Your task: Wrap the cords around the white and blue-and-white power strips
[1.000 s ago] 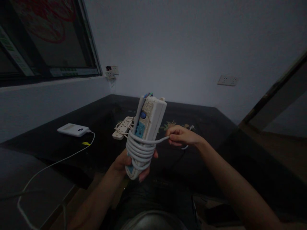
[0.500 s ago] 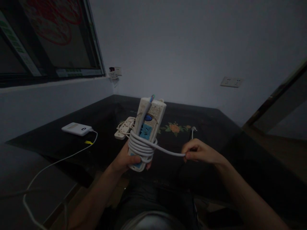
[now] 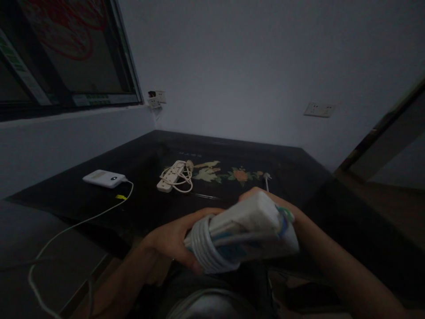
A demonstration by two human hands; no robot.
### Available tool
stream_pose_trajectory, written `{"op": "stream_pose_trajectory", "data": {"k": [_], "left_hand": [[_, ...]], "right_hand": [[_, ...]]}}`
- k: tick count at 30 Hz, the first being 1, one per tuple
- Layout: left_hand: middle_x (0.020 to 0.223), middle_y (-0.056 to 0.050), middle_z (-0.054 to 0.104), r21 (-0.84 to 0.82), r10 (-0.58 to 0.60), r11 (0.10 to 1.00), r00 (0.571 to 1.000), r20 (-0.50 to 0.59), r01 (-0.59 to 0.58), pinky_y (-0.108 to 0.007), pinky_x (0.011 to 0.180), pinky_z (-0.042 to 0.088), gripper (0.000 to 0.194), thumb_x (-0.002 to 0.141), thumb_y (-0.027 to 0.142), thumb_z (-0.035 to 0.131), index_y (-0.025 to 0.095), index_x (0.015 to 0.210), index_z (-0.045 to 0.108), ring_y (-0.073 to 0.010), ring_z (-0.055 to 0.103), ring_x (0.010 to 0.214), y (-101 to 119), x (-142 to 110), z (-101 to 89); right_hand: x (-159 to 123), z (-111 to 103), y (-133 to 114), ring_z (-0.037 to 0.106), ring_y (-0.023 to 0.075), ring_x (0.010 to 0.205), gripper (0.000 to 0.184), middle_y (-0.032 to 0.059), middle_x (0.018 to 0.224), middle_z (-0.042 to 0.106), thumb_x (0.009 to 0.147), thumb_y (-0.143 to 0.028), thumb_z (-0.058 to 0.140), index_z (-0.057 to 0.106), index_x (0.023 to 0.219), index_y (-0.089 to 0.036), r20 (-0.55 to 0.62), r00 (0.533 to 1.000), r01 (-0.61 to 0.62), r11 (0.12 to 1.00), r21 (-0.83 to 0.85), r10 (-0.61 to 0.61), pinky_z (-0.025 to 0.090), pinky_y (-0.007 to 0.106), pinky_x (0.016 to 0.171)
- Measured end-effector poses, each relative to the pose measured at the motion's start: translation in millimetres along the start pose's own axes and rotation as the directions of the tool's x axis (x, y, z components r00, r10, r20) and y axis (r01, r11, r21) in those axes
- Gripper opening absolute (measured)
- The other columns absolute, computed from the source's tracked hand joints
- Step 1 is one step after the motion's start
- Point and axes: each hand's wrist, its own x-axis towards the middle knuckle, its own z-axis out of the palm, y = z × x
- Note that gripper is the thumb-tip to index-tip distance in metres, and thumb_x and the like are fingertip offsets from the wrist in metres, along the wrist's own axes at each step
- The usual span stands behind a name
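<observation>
On the black table (image 3: 285, 166), a white power bank (image 3: 103, 178) lies near the left edge, a smaller power strip (image 3: 171, 176) with tangled cord sits toward the far left corner, and a pale plug (image 3: 267, 176) rests toward the right edge, its cord disappearing behind the right hand (image 3: 255, 192). Above the near edge, the larger power strip (image 3: 245, 217) lies roughly sideways, its wire end pointing right and toward the person. The left hand (image 3: 175, 239) grasps its cord-wrapped end; the right's fingers are hidden, their grip unclear.
</observation>
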Motion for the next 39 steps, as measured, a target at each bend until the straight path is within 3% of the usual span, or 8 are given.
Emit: {"op": "stream_pose_trajectory", "data": {"k": [3,6,10,18,25,30,35,39], "left_hand": [[0.126,-0.005,0.060,0.366,-0.139,0.926,0.986,0.091,0.097,-0.040,0.093,0.044,0.076,0.063,0.032,0.078,0.030,0.133,0.049,-0.0291,0.058,0.108,14,3,5.7],[0.119,-0.005,0.064,0.547,-0.273,0.806,0.962,0.000,0.229,-0.037,0.084,0.046,0.072,0.066,0.031,0.075,0.030,0.132,0.047,-0.0293,0.062,0.100,13,7,13.0],[0.114,-0.010,0.063,0.559,-0.284,0.764,0.946,-0.157,0.322,-0.036,0.080,0.047,0.069,0.067,0.032,0.074,0.025,0.129,0.045,-0.0308,0.063,0.098,-9,13,10.7],[0.117,-0.012,0.061,0.513,-0.267,0.768,0.919,-0.289,0.384,-0.041,0.083,0.046,0.081,0.071,0.034,0.071,0.024,0.140,0.030,-0.0312,0.062,0.100,-38,21,-3.1],[0.123,-0.011,0.057,0.381,-0.156,0.876,0.921,-0.356,0.296,-0.042,0.092,0.043,0.075,0.070,0.033,0.071,0.023,0.136,0.035,-0.0276,0.057,0.106,-44,16,-2.2],[0.130,-0.012,0.052,0.279,-0.136,0.915,0.874,-0.466,0.291,-0.045,0.102,0.036,0.079,0.070,0.033,0.073,0.022,0.137,0.032,-0.0294,0.050,0.118,-45,19,-5.3],[0.132,-0.012,0.048,0.085,-0.140,0.971,0.820,-0.556,0.223,-0.042,0.101,0.040,0.082,0.070,0.032,0.075,0.023,0.136,0.027,-0.0269,0.050,0.119,-46,18,-10.0],[0.123,-0.013,0.052,-0.190,-0.255,0.965,0.817,-0.517,0.181,-0.037,0.074,0.054,0.088,0.070,0.029,0.075,0.025,0.137,0.018,-0.0212,0.064,0.088,-43,17,-8.2]], "right_hand": [[17,-6,-11,0.060,0.0131,0.064,0.027,0.0022,0.068,0.068,0.077,-0.039,0.068,0.071,0.074,-0.013,0.131,0.991,-0.022,0.999,-0.024,0.025,0.042,0.023,0.058],[28,-12,-25,0.058,0.0123,0.062,0.023,0.0009,0.062,0.066,0.075,-0.036,0.072,0.071,0.068,-0.014,0.087,0.996,-0.014,0.964,-0.265,0.038,0.038,0.022,0.059],[32,-7,-44,0.058,0.0164,0.070,0.018,0.0027,0.063,0.065,0.070,-0.034,0.078,0.072,0.069,-0.018,-0.120,0.992,-0.107,0.777,-0.620,0.041,0.033,0.025,0.059],[29,22,-69,0.061,0.0166,0.063,0.019,0.0064,0.072,0.070,0.085,-0.034,0.062,0.074,0.083,-0.020,-0.174,0.978,-0.206,0.610,-0.766,0.112,0.027,0.026,0.052],[18,20,-77,0.066,0.0187,0.072,0.023,0.0075,0.082,0.073,0.091,-0.033,0.054,0.074,0.093,-0.021,-0.181,0.979,-0.197,0.621,-0.759,0.090,0.037,0.025,0.057],[10,29,-74,0.068,0.0223,0.079,0.027,0.0096,0.095,0.074,0.091,-0.024,0.052,0.065,0.115,-0.022,-0.250,0.962,-0.262,0.627,-0.734,0.110,0.044,0.028,0.062],[3,38,-53,0.067,0.0217,0.091,0.027,0.0075,0.105,0.072,0.093,-0.023,0.047,0.063,0.115,-0.021,-0.369,0.929,-0.213,0.829,-0.518,0.008,0.047,0.030,0.074],[2,46,-41,0.066,0.0164,0.078,0.023,0.0051,0.090,0.072,0.094,-0.026,0.046,0.067,0.099,-0.018,-0.409,0.912,-0.117,0.941,-0.318,-0.025,0.045,0.023,0.067]]}}
